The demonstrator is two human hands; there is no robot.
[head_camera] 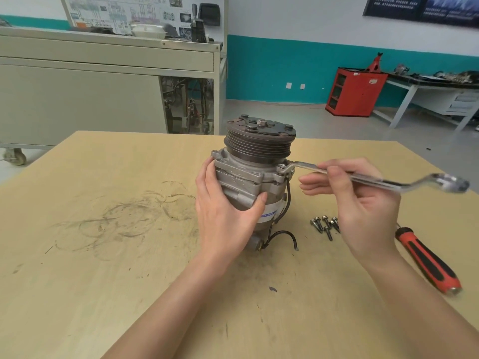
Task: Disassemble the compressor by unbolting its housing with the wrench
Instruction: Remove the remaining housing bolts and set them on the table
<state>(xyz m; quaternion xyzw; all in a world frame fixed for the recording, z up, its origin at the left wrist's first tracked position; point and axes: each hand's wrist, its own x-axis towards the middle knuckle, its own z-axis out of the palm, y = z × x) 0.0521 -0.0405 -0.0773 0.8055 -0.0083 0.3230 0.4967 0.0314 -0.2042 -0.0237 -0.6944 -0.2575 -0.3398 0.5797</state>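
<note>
Your left hand [223, 211] grips the compressor [248, 174] body: thumb curled across the near face, fingers wrapped round the left side, fingertips up by the flange corner. Your right hand [363, 203] pinches the wrench [375, 180] mid-shank, thumb on top and the other fingers stretched out underneath, pointing left. The wrench is a double offset ring type. Its left ring sits over a bolt [282, 168] on the right ear of the housing flange, and its free ring sticks out right, motion-blurred.

The compressor stands upright near the middle of the desk [103, 229], with its grooved pulley [259, 143] and clutch plate on top and its housing below. A black wire [282, 233] runs down its right side and loops out at the base, with the cut end lying on the desk.

Loose bolts [325, 225], about four, lie clustered on the desk just right of the compressor base, below your right hand. A screwdriver [427, 260] with a red and black handle lies further right, near the desk's right edge, butt end toward you. Dark circular smudges [124, 218] mark the desk left of the compressor.

Far left off the desk: a grey cabinet [103, 81] on castors. Far right: a red cabinet [356, 92] against the teal wall.
</note>
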